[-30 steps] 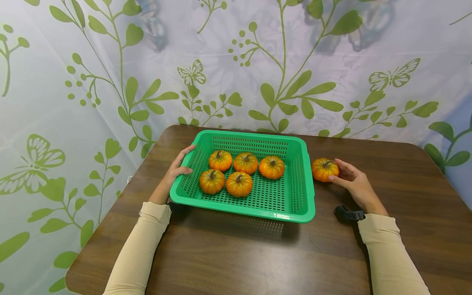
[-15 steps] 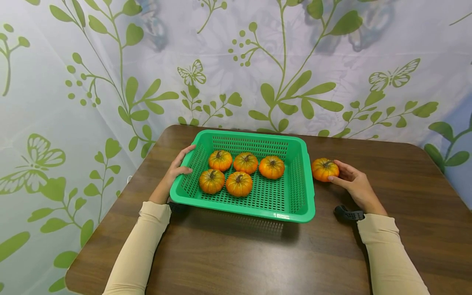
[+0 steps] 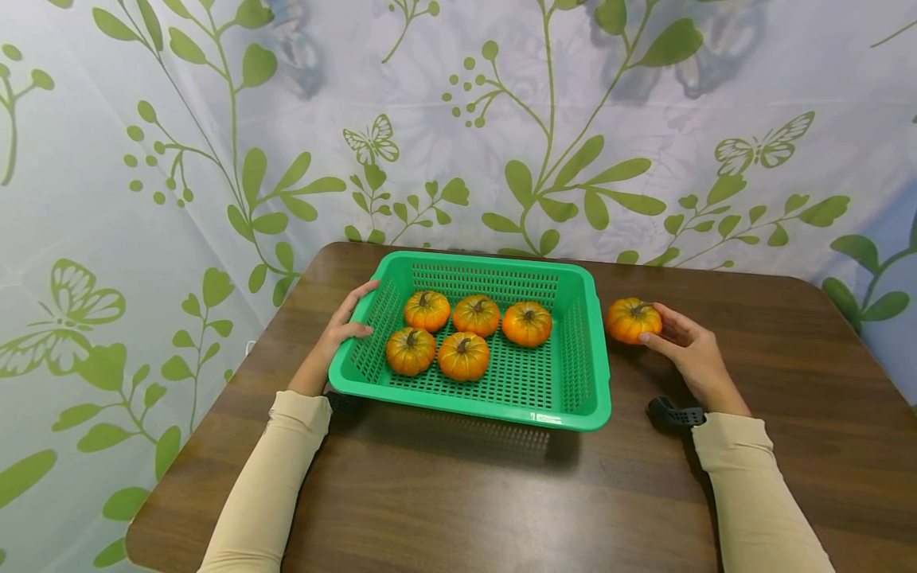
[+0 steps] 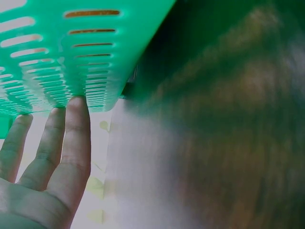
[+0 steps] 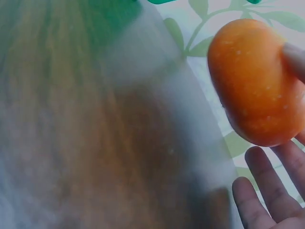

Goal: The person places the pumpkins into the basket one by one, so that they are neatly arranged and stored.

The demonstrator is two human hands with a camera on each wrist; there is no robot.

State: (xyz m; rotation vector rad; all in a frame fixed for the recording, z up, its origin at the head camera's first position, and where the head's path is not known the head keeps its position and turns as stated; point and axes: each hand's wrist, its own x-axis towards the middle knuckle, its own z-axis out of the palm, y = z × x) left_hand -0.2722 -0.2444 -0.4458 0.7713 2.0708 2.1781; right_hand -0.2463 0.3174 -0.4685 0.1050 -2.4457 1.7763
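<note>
A green slotted basket (image 3: 469,411) sits on the brown table (image 3: 501,501) with several small orange pumpkins (image 3: 464,356) inside. My left hand (image 3: 345,322) rests against the basket's left wall, thumb at the rim. In the left wrist view its straight fingers (image 4: 76,129) touch the basket wall (image 4: 71,57). Right of the basket, my right hand (image 3: 662,328) grips one more orange pumpkin (image 3: 632,319) and holds it just off the table. The right wrist view shows this pumpkin (image 5: 252,81) close up, with a fingertip on its far side and other fingers (image 5: 267,191) spread below it.
A leaf-and-butterfly patterned curtain (image 3: 501,143) hangs behind and to the left of the table. The table's far edge runs close behind the basket. Bare tabletop (image 3: 802,334) lies to the right of my right hand and in front of the basket. A black strap (image 3: 673,414) sits at my right wrist.
My right hand has raised the outside pumpkin slightly off the table. The left hand and the basket have stayed put.
</note>
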